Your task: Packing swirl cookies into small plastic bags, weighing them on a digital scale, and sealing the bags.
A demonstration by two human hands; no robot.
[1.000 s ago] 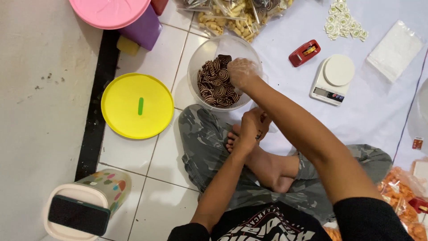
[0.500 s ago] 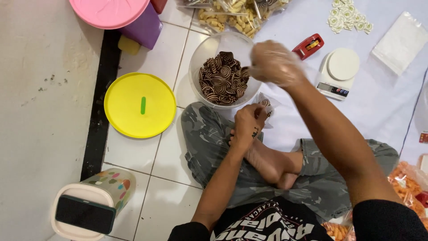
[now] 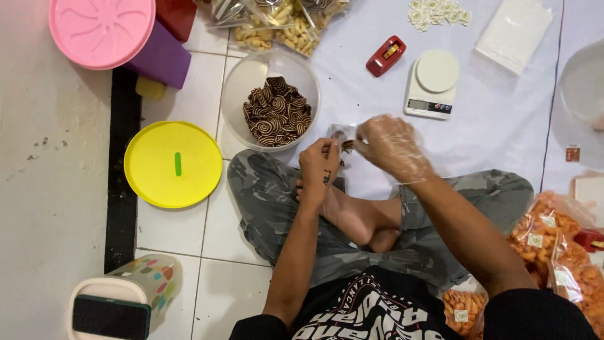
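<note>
- Small clear plastic bag with brown spiral cookies inside, held over the white floor sheet, just beside the clear round tub of brown-and-cream spiral cookies.
- Left hand, bare: fingers pinched shut on bag's lower edge.
- Right hand, in thin clear plastic glove: fingertips closed at bag's mouth; can't tell if a cookie is in them.
- Nearby: small white digital scale, red tape dispenser, round yellow plastic lid.

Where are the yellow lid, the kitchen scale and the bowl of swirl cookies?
yellow lid (image 3: 157, 173), head view, bare top surface.
kitchen scale (image 3: 436, 70), head view, round weighing plate.
bowl of swirl cookies (image 3: 246, 75), head view, clear inner wall.
</note>
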